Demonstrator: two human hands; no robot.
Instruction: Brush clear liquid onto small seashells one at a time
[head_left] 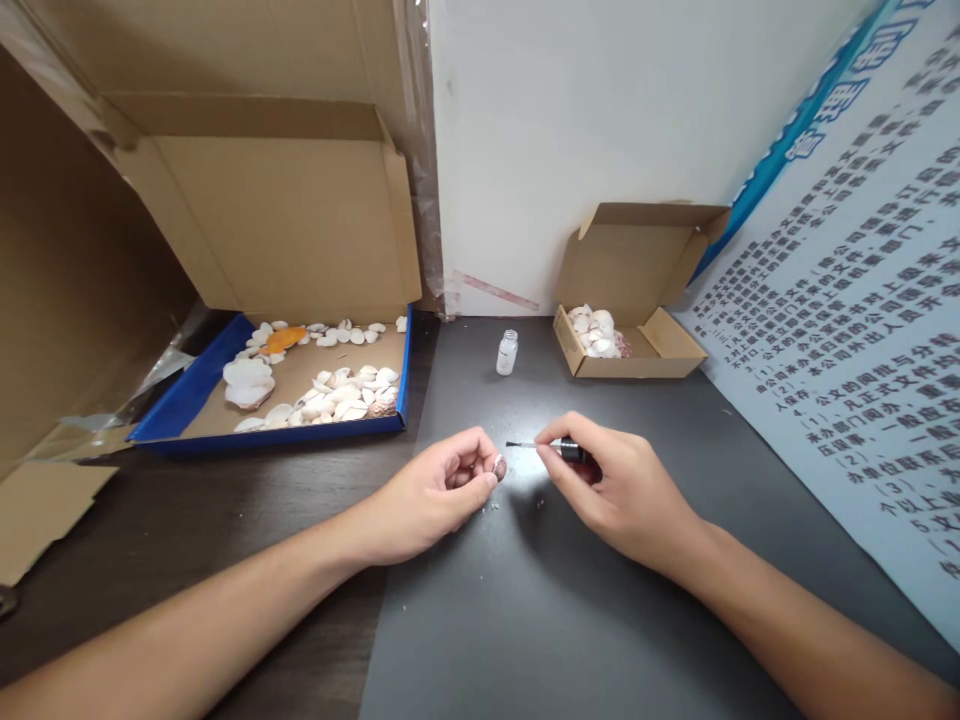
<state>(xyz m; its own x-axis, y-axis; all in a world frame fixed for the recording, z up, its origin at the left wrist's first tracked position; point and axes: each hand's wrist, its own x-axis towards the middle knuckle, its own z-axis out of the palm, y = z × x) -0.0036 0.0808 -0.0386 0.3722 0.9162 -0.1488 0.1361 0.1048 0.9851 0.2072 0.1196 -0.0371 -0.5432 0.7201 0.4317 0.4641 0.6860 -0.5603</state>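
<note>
Between the thumb and fingers of my left hand (431, 497) is a small reddish-brown seashell (500, 467), held above the dark mat. My right hand (626, 495) pinches a brush with a black cap (571, 450). Its thin stem points left, and the dark bristles (513, 444) are close to the shell with a small gap between them. Beyond both hands a small glass bottle (507, 354) stands upright and uncapped, with whitish contents. Tiny pale flakes (495, 506) are scattered on the mat under the hands.
At the left, an open blue-edged box (330, 435) holds many white shells and an orange one. A smaller cardboard box (637, 367) with white shells stands at the back right. A white panel (525, 160) rises behind the mat (465, 620); a printed poster (847, 330) leans at the right.
</note>
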